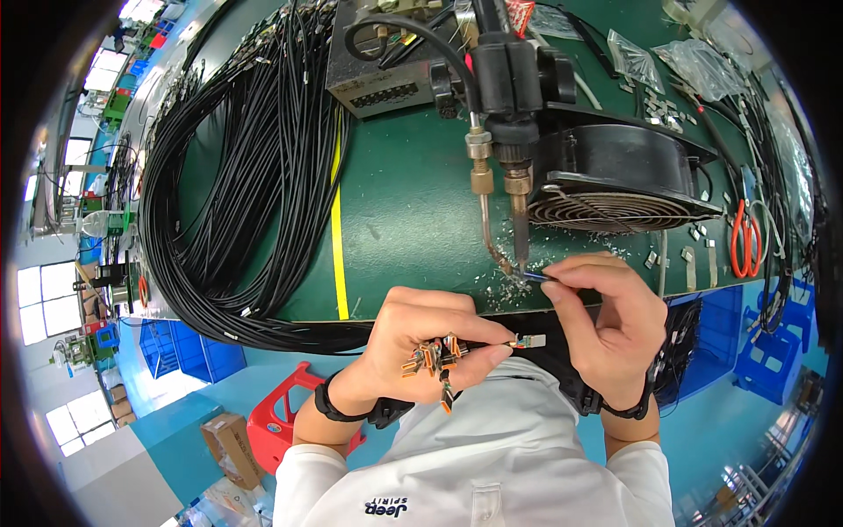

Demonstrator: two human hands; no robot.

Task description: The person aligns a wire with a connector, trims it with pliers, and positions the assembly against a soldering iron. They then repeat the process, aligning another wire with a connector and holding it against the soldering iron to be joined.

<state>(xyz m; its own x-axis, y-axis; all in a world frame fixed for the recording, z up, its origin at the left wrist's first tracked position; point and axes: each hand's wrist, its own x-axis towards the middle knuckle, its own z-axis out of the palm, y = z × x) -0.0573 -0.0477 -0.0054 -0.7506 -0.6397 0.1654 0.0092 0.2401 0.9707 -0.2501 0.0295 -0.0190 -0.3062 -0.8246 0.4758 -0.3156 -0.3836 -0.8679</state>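
My left hand [430,338] is closed around several cable ends [426,358] with small orange-tipped connectors and coloured wires. Between its thumb and forefinger, one connector with a silvery metal end [529,341] points to the right. My right hand [610,321] pinches a thin dark piece [537,277] with a bluish sheen; its exact kind is too small to make out. The piece's end lies at the tip of an upright soldering iron [521,233], which is clamped in a black holder. Beside the iron a thin bent metal tube [489,230] reaches down to the same spot.
A large coil of black cables [237,176] covers the left of the green table [395,237]. Behind the iron stand a grey metal box [386,92] and a black fan [623,171]. Red-handled scissors [745,241] lie at the right, near loose metal connector shells [666,112]. A red stool [274,422] stands below.
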